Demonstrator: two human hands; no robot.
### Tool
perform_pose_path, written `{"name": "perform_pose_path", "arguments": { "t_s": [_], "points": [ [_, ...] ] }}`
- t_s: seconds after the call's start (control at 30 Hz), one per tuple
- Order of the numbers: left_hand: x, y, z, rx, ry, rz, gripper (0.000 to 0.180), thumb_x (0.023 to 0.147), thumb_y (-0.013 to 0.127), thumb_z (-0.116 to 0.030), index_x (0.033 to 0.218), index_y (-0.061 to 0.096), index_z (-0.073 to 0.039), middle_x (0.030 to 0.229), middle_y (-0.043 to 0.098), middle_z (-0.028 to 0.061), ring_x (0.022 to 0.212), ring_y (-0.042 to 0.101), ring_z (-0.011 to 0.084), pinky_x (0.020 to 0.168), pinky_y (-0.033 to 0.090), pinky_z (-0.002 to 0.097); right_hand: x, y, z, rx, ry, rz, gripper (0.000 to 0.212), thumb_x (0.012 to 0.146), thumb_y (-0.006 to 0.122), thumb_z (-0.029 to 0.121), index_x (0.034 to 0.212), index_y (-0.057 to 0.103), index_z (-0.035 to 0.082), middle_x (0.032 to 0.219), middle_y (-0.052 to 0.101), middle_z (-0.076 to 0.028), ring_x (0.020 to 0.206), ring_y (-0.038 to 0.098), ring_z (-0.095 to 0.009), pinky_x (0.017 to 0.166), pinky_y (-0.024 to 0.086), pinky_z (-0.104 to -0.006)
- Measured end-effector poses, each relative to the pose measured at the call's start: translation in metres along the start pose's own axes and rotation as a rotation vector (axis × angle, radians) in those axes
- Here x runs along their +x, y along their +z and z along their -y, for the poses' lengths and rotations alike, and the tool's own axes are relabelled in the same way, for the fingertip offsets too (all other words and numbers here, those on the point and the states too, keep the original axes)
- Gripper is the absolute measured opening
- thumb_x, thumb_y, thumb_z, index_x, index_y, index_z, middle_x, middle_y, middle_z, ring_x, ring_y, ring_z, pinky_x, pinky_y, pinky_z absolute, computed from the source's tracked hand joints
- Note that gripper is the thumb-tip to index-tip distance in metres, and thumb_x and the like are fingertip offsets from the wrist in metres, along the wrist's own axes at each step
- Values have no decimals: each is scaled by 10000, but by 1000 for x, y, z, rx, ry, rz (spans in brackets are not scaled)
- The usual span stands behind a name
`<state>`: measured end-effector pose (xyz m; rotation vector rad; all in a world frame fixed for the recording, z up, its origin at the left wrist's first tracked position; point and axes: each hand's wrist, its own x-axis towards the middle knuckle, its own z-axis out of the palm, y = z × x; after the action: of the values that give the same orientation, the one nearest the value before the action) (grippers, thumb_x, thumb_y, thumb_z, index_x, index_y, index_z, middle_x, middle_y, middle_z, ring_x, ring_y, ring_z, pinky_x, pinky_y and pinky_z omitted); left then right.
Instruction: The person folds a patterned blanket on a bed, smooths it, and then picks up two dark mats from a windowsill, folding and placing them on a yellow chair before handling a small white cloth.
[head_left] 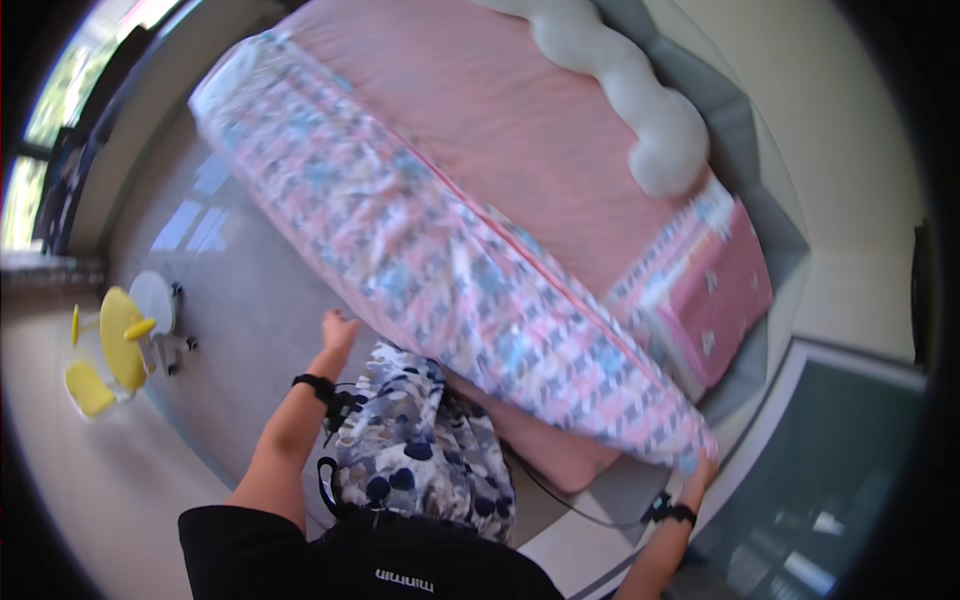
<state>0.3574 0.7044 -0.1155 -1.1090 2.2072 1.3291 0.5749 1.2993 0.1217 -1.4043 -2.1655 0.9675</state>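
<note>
A patterned quilt (450, 260) in pink, white, grey and blue lies folded into a long band along the near side of the bed. At its right end, my right hand (706, 468) is closed on the quilt's corner, the fingers partly hidden. My left hand (342, 328) is off the bed's near edge, over the floor. Its fingers look apart with nothing in them, though they are small and slightly blurred. Beneath the quilt, a pink sheet (450, 110) covers the mattress.
A long white lumpy bolster (610, 75) lies along the grey padded headboard (725, 110). Pink pillows (715, 290) are stacked at the bed's right. A yellow and white chair (122, 338) stands on the floor at left. A dark glossy panel with a pale frame (850, 470) is at right.
</note>
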Motion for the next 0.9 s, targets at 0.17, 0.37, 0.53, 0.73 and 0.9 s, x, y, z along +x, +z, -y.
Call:
{"name": "perform_pose_path", "arguments": {
  "t_s": [0.17, 0.37, 0.53, 0.73, 0.9],
  "points": [
    [-19, -7, 40, -54, -26, -10, 488, 594, 561, -55, 1034, 359, 0, 909, 449, 118, 724, 476, 180, 585, 412, 273, -12, -4, -27, 246, 17, -48, 219, 678, 541, 35, 880, 527, -48, 827, 541, -58, 716, 493, -129, 647, 394, -241],
    [-67, -15, 21, 43, -3, -45, 480, 599, 549, -47, 1032, 346, -14, 925, 413, 115, 633, 462, 164, 469, 399, 246, 17, -15, -57, -33, -44, -103, 186, 686, 548, 88, 835, 532, -24, 776, 551, -62, 704, 508, -153, 630, 397, -258],
    [-112, -8, -15, 59, 142, 7, 475, 625, 549, -62, 1050, 337, -39, 961, 396, 109, 696, 455, 167, 515, 406, 249, 91, 24, -128, -391, -135, -277, 278, 693, 560, 217, 860, 486, 6, 791, 549, -137, 733, 521, -291, 663, 411, -328],
    [-145, -18, -39, 160, 269, 2, 468, 655, 544, -75, 1067, 323, -70, 975, 391, 96, 757, 436, 163, 560, 407, 255, 31, 69, -211, -379, 48, -55, 331, 695, 529, 262, 886, 477, -4, 832, 536, -168, 779, 514, -312, 692, 400, -365],
    [-142, -8, -49, 247, 338, 113, 454, 675, 534, -106, 1074, 318, -88, 981, 391, 98, 762, 442, 171, 569, 411, 266, -57, 83, -330, -517, 258, 109, 402, 681, 503, 342, 820, 500, -35, 792, 524, -202, 780, 501, -338, 691, 396, -381]
  ]
}}
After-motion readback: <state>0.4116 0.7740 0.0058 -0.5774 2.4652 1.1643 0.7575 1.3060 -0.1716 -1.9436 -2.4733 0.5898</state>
